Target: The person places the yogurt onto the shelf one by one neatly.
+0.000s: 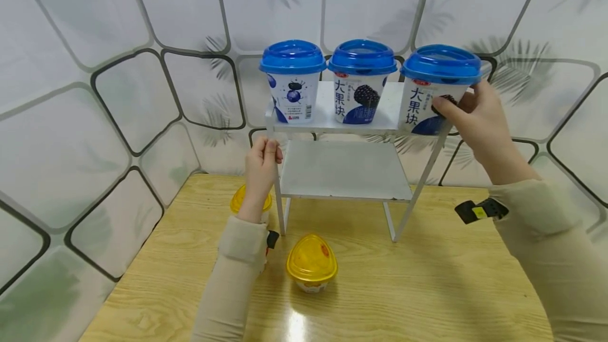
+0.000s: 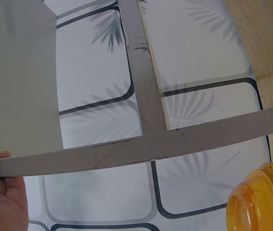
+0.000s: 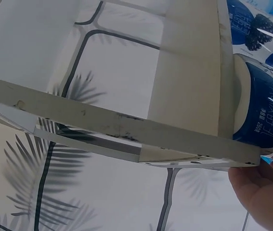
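Three white cups with blue lids stand in a row at the top of a white two-tier rack [image 1: 344,169]: a left cup [image 1: 294,82], a middle cup [image 1: 362,83] and a right cup [image 1: 418,100]. The right hand [image 1: 485,123] grips the right cup from its right side, thumb on the front; in the right wrist view that cup [image 3: 266,108] is at the shelf's end, beside the hand [image 3: 266,192]. The left hand [image 1: 261,165] pinches the rack's left front leg below the top shelf; the left wrist view shows the fingers [image 2: 4,192] round the leg [image 2: 122,153].
A yellow-lidded cup [image 1: 312,263] stands on the wooden table [image 1: 427,278] before the rack. Another yellow-lidded cup [image 1: 238,199] is partly hidden behind the left forearm. A patterned wall covering [image 1: 190,4] rises behind the rack.
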A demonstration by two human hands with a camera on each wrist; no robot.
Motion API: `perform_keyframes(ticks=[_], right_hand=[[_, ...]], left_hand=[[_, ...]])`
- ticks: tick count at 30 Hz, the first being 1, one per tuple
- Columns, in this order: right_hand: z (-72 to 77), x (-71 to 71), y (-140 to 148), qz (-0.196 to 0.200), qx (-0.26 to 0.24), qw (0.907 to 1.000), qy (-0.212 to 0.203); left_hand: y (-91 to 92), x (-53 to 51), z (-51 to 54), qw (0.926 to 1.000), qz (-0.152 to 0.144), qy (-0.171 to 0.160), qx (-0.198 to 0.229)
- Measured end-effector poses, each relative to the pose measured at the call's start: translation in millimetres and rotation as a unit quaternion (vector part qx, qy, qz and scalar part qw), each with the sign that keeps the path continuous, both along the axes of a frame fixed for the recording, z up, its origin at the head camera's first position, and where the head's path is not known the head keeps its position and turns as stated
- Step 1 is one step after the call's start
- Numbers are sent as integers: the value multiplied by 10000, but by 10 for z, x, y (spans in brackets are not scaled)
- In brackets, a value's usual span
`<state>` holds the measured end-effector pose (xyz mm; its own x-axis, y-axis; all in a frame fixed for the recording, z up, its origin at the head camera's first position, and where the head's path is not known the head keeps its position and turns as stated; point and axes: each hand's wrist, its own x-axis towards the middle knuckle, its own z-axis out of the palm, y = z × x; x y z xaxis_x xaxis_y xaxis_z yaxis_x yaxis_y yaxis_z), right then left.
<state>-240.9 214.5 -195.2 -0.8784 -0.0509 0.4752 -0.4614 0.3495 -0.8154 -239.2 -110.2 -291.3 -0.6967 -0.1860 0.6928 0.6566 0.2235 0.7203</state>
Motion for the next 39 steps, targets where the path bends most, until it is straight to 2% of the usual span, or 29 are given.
perform_keyframes(ticks=[7, 15, 23, 28, 31, 33, 36, 39], right_hand=[[-31, -43, -14, -16, -45, 10000, -9], [-96, -108, -5, -481, 259, 9980, -317], [-130, -129, -10, -464, 183, 9986, -155], [-230, -109, 22, -523, 25, 9985, 137], [-365, -82, 29, -616, -458, 9963, 387], [-493, -66, 35, -504, -1041, 9921, 486], [-696, -50, 38, -267, -1873, 9805, 536], [-870, -50, 38, -119, -2345, 9705, 546]], left_hand=[[-3, -8, -9, 10000, 40, 52, -14], [5, 3, -3, 10000, 14, -13, -25], [5, 6, 9, 10000, 15, -18, -14], [7, 13, 13, 10000, 27, -34, -11], [10, 17, 17, 10000, 11, -44, -4], [12, 18, 19, 10000, 8, -56, 8], [10, 14, 17, 10000, 10, -71, 0], [7, 8, 9, 10000, 10, -87, 5]])
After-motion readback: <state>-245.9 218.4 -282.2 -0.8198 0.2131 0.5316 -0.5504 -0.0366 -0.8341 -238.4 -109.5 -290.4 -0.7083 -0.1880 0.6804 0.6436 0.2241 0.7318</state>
